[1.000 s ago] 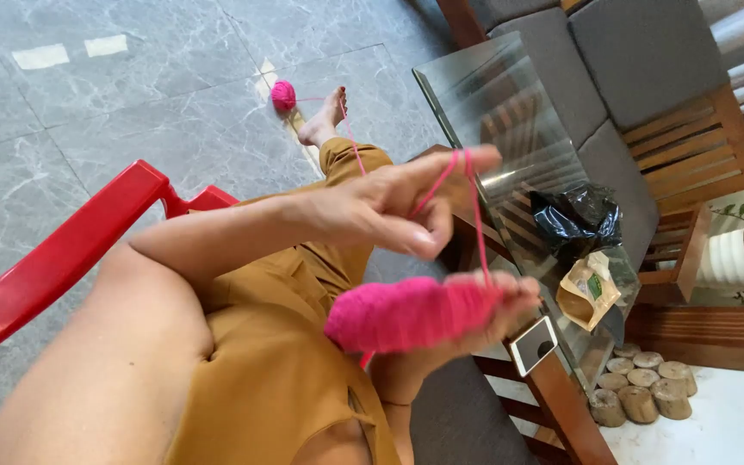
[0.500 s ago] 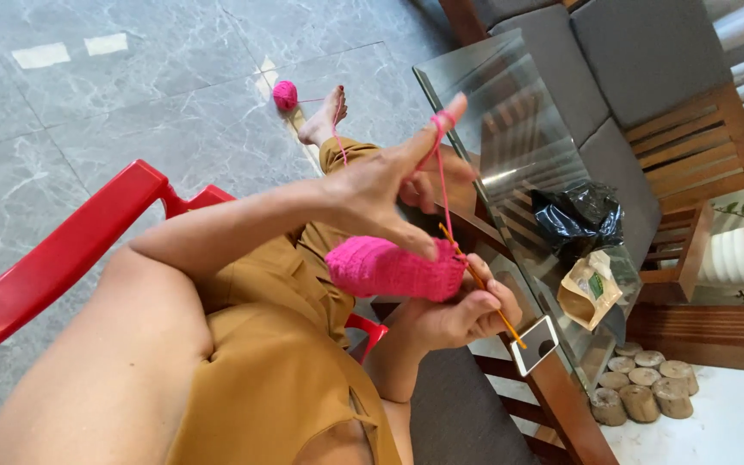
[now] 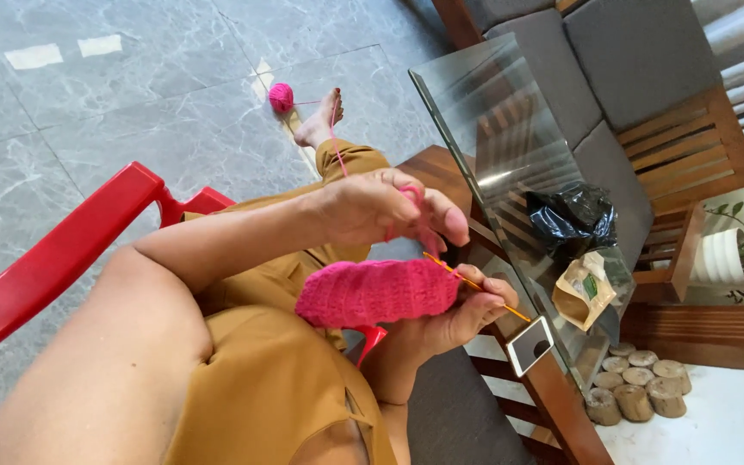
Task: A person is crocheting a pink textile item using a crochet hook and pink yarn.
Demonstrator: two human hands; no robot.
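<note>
Your right hand [image 3: 454, 314] gripped the hook [image 3: 475, 286] and pink crochet [image 3: 376, 293], left hand [image 3: 381, 207] pinched the yarn [image 3: 411, 202], ball [image 3: 282, 97] on the floor [image 3: 114, 129].

Pink crocheted piece [image 3: 376, 291] (ribbed, lying sideways) on yellow hook [image 3: 475, 286].

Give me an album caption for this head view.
Left hand tensions pink yarn while right hand holds a crochet hook and pink crocheted piece.
</note>
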